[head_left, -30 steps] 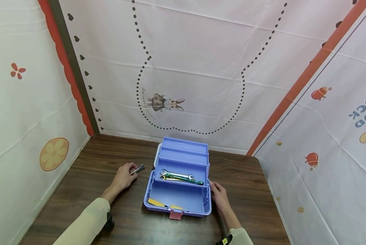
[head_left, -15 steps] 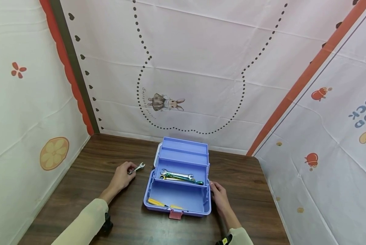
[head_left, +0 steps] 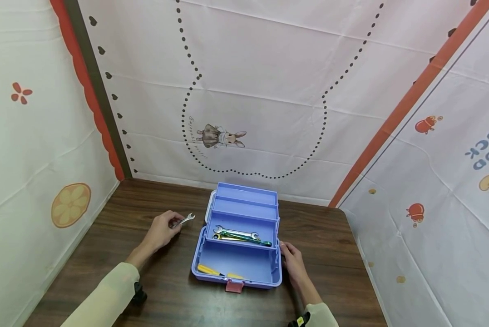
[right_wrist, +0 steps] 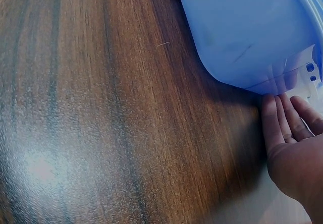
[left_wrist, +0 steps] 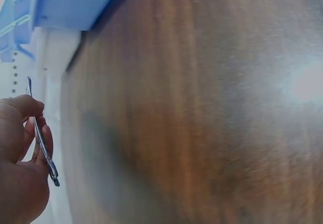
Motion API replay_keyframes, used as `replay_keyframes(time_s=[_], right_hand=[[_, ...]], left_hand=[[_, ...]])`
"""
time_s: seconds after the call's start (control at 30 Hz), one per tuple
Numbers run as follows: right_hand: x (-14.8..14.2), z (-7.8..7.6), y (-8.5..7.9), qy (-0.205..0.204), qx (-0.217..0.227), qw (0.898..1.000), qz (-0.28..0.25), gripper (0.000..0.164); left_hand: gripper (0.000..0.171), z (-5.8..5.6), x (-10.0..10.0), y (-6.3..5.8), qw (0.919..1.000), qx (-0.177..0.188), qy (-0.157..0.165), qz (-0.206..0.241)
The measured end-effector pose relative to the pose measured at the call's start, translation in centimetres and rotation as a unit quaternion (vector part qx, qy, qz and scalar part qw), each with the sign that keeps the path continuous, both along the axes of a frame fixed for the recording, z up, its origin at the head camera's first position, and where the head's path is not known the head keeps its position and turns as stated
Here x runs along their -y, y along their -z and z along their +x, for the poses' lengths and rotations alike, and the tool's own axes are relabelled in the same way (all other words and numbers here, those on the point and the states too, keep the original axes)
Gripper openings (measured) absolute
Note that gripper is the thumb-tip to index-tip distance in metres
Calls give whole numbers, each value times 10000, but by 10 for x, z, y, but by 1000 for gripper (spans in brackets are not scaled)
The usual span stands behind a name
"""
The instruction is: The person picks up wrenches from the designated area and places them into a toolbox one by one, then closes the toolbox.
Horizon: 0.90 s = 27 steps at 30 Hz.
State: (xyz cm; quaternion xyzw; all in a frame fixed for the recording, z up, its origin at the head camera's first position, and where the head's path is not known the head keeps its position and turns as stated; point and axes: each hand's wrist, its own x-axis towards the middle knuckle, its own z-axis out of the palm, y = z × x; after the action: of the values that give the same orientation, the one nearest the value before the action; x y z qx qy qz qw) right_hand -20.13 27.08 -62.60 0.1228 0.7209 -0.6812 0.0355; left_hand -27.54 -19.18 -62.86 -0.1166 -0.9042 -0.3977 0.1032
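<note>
A blue toolbox (head_left: pixel 244 260) stands open on the table with its tray raised. Left of it, my left hand (head_left: pixel 161 230) pinches a silver wrench (left_wrist: pixel 44 146) between thumb and fingers, lifted off the tabletop in the left wrist view. One open-ended head of it points toward the box. My right hand (head_left: pixel 294 262) touches the toolbox's right side; in the right wrist view its fingers (right_wrist: pixel 272 120) are fairly straight against the wall. Several wrenches (head_left: pixel 238 236), silver, green and yellowish, lie in the tray. Yellow-handled tools (head_left: pixel 208 270) lie in the bottom compartment.
The dark wooden table (head_left: pixel 322 254) extends to both sides of the box. A red latch (head_left: pixel 234 286) hangs at the toolbox's front. White printed cloth (head_left: pixel 260 113) encloses the table at the back and on both sides.
My left hand has shifted slightly away from me and to the left, tilting the wrench, whose head shows more fully. The right hand and toolbox have stayed in place.
</note>
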Motion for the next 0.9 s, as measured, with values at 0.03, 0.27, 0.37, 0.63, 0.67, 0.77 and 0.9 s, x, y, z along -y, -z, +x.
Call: replay_keyframes(time_s=[0.03,0.27,0.37,0.63,0.67,0.77,0.9], right_hand=[[0,0,0,-4,-2,10000,-10,47],[-1,0,-1,10,-4,10000,-69,46],[-2,0,0,4,-27,10000,-60,46],[-1,0,1,68,30,10000,-42,45],[-1,0,1,61,34,10000,-17,45],[0,-1,2,71,64,9999,-38,44],[0,-2,2,55,62,10000,-55,44]], left_hand=[[20,0,-1,-3,10000,-21,25,-23],[21,3,-14,-25,9993,-179,296,120],[20,4,-22,-33,9991,-213,342,126],[20,4,-38,-52,9970,-453,611,141],[20,4,-40,-55,9966,-454,664,154],[19,6,-47,-60,9958,-450,779,169],[19,7,-56,-65,9949,-434,896,187]])
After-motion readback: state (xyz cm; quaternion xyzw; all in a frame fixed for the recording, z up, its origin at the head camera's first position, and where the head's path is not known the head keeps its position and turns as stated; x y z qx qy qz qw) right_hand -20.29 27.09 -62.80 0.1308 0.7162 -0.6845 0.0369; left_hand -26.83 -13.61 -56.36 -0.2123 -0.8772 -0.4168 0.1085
